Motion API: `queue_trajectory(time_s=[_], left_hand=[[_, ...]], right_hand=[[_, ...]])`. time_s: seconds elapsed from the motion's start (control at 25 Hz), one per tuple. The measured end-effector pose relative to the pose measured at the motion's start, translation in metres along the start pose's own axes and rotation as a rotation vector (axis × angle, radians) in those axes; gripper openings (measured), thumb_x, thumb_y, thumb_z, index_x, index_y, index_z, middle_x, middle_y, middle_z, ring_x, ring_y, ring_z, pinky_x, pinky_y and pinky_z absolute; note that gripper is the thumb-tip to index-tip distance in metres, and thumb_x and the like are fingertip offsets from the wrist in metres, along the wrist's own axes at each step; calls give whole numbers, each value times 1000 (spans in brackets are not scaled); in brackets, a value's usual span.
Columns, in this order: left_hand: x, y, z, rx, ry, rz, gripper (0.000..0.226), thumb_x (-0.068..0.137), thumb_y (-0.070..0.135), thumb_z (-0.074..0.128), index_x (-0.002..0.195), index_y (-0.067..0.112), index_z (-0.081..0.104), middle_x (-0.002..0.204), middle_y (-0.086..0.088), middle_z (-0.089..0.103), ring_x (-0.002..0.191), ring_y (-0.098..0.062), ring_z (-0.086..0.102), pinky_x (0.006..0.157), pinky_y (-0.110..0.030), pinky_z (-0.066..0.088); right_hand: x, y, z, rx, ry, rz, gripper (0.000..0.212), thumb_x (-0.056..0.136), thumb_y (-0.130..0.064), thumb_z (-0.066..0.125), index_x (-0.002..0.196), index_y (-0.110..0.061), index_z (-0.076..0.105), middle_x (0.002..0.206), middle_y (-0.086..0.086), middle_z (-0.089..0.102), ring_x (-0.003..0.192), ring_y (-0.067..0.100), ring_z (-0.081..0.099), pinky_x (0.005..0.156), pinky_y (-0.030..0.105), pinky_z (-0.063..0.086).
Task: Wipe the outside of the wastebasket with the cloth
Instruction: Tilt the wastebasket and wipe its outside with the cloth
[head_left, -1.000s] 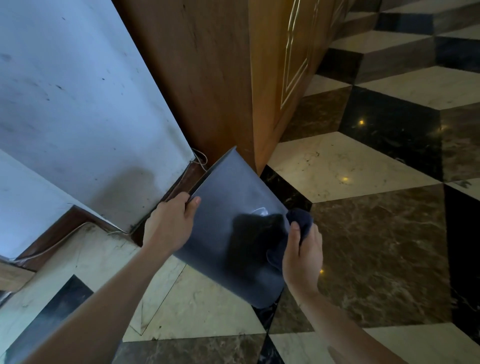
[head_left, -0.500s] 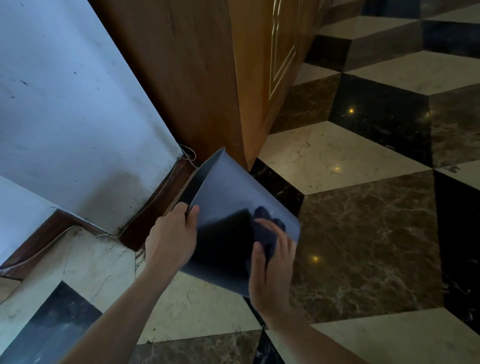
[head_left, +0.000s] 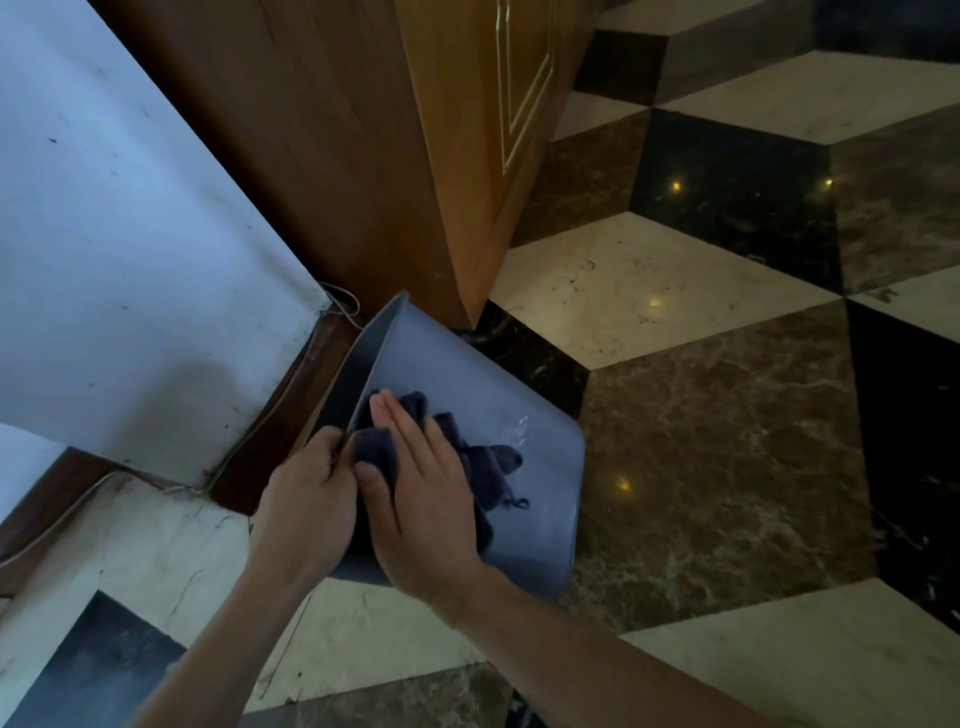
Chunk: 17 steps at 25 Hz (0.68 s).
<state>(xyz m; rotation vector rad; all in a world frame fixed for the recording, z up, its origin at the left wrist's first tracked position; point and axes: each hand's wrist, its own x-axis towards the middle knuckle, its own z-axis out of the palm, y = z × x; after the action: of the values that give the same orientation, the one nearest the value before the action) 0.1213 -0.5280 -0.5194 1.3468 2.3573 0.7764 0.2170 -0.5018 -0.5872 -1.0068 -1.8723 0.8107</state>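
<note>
While tipped, wastebasket (head_left: 498, 395) under cloth (head_left: 467, 462), right hand (head_left: 415, 499).

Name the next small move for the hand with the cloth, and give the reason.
Probably sweep the right hand and dark cloth away from the rim toward the base: the cloth sits beside the left hand gripping the tilted wastebasket, and that wall lies uncovered.

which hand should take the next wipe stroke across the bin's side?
Right. The right hand already lies flat on the cloth, pressing it against the wastebasket side wall. The left hand grips the rim, holding the tilted wastebasket steady, so it is not free.
</note>
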Motion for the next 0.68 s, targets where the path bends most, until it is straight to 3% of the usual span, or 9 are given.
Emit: queue_trajectory(time_s=[0.16,0.32,0.4,0.48,0.56,0.68], left_hand=[[0,-2,-4,22,25,60,34,98,30,49,65,22,46,57,3,53,54,-17,52,51,-34,40],[-3,0,-7,5,16,21,40,99,33,47,62,22,38,50,12,49,44,-8,42,48,-30,30],[-7,4,-6,9,24,17,41,100,32,46,61,22,36,49,14,49,45,-6,42,49,-28,28],[-10,9,-5,21,39,17,40,99,33,46,62,22,38,49,8,44,46,-10,41,49,-29,28],[-12,14,-1,28,44,17,38,99,34,45,63,21,40,52,7,42,49,-14,42,50,-29,29],[-12,16,0,42,52,19,38,99,34,44,63,22,40,53,5,43,49,-14,42,49,-28,28]], right_hand=[[21,28,1,-71,-38,128,59,103,-57,13,157,-35,17,165,-19,13,154,16,5,121,34,2],[43,74,-13,-161,-27,305,58,102,-56,14,158,-38,11,166,-14,6,154,19,-5,123,49,-4],[40,104,-25,-201,-54,483,56,102,-57,13,156,-48,4,167,-14,-6,153,23,-14,118,58,-14],[28,123,-35,-162,-74,711,52,101,-59,15,151,-60,-2,166,-11,-19,152,30,-18,116,64,-14],[14,124,-39,-38,-64,870,50,100,-63,16,146,-68,-4,166,-8,-24,152,37,-13,117,65,-7],[-11,98,-32,25,-42,874,50,101,-61,16,145,-66,-8,168,-5,-14,154,32,-7,121,57,-1]])
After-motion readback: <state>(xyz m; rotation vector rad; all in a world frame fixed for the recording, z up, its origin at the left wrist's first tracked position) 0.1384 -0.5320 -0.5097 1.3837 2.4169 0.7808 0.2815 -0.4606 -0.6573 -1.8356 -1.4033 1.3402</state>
